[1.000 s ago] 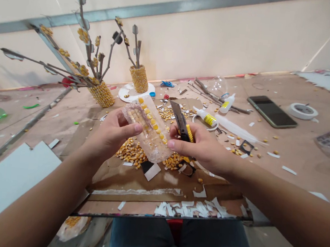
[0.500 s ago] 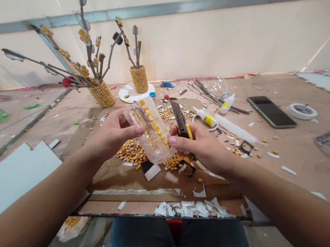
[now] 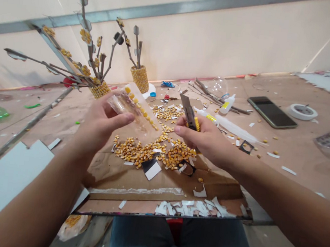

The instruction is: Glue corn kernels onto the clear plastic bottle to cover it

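My left hand grips a clear, glossy plastic piece with a row of yellow corn kernels stuck along it, tilted above the table. My right hand is closed around a black and yellow utility knife, its blade pointing up and to the left, apart from the plastic. Beneath and between the hands lie loose corn kernels on brown cardboard. A black and white scrap rests at the front of the kernels. A glue bottle is partly hidden behind my right hand.
Two kernel-covered pots, one at the back and one to its left, hold branches. A phone, a tape roll and another glue bottle lie right. White scraps line the front edge; white board is at left.
My left hand has moved left and slightly up with the plastic piece. My right hand has moved slightly right and up with the knife, so the two hands are farther apart and more kernels show.
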### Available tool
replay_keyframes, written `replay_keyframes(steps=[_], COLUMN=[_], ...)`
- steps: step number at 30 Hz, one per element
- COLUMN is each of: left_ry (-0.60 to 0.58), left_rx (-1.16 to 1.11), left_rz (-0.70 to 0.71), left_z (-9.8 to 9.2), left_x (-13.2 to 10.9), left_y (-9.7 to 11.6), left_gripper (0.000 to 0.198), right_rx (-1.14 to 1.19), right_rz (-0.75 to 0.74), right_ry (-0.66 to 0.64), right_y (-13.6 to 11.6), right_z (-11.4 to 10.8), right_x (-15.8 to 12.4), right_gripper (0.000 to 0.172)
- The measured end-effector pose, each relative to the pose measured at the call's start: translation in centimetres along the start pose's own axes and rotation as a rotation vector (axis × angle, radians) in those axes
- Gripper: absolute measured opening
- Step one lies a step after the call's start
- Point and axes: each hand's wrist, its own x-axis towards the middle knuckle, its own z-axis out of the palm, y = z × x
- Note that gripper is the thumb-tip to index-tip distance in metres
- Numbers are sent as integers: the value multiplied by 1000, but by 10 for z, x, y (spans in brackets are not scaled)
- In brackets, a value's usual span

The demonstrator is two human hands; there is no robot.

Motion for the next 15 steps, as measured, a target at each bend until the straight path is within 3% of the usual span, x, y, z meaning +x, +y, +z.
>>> replay_keyframes(steps=[3,8,11,15], left_ry=[100,111,23,-69], left_rx=[300,758,863,847], left_rz=[25,-65,-123,-56], left_z=[-25,-50,-55,-60], left_x=[9,19,22,21], left_y=[4,5,4,3], left_gripper=[65,71,85,100], right_rx=[-220,-365,-425,-443], right_rz=[-93,-129,-128,-114], right_ry=[94,60,31,9], right_y=[2,10,14,13], right_z=[-7,-11,-10,-10], right_x=[6,12,11,10], right_gripper=[29,29,31,34])
